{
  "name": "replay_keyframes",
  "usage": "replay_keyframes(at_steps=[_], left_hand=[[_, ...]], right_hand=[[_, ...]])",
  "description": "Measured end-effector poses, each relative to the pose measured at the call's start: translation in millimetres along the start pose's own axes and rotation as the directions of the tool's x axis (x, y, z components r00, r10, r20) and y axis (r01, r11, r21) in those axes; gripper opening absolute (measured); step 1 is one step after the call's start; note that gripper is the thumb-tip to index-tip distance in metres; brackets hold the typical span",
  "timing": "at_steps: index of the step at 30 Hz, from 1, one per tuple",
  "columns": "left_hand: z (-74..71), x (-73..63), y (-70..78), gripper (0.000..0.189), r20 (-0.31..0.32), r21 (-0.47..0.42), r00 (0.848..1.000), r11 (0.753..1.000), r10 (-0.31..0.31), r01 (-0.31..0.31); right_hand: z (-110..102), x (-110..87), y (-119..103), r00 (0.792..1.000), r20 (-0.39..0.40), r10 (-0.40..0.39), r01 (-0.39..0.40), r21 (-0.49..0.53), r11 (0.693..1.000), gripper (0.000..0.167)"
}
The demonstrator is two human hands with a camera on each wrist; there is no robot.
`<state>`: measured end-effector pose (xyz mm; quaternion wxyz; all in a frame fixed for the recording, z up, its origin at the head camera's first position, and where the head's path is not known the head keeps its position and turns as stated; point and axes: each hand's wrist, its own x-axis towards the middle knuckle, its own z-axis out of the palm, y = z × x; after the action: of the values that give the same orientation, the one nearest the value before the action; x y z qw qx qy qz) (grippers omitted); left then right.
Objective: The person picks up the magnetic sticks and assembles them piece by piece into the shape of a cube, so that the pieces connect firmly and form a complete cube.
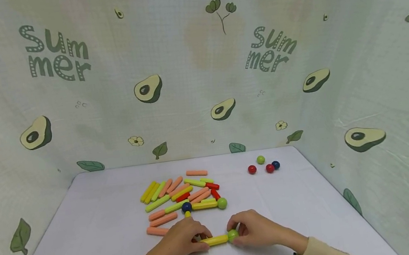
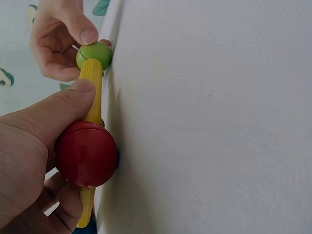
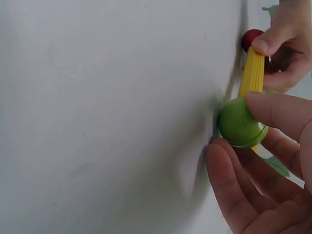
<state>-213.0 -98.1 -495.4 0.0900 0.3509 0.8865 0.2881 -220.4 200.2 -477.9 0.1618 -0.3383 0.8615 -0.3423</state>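
My left hand grips a yellow rod, its thumb lying along the rod beside a red ball. That red ball is hidden behind the hand in the head view. At the rod's other end, my right hand pinches a green ball between thumb and fingers. A second yellow rod runs from the red ball past the left fingers toward a blue ball. From the blue ball, another yellow rod extends right to a second green ball.
Loose pink, lime, yellow and red rods lie beyond the left hand, among them a pink rod at the back. Farther right sit two red balls, a lime ball and a dark blue ball on the white table. Patterned cloth hangs behind.
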Motion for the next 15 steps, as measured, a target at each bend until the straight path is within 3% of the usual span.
replay_keyframes(at_steps=[6, 15], left_hand=[[0.8, 0.6, 0.4, 0.019, 0.004, 0.003, 1.000, 1.000, 0.001, -0.001], [0.0, 1.7, 0.5, 0.019, 0.002, 0.008, 1.000, 1.000, 0.007, -0.007]], right_hand=[[-17, 8.0, -4, 1.000, 0.003, -0.026, 0.026, -0.044, 0.999, 0.026], [-53, 55.2, 0, 0.981, -0.182, -0.073, 0.034, -0.211, 0.977, 0.023]])
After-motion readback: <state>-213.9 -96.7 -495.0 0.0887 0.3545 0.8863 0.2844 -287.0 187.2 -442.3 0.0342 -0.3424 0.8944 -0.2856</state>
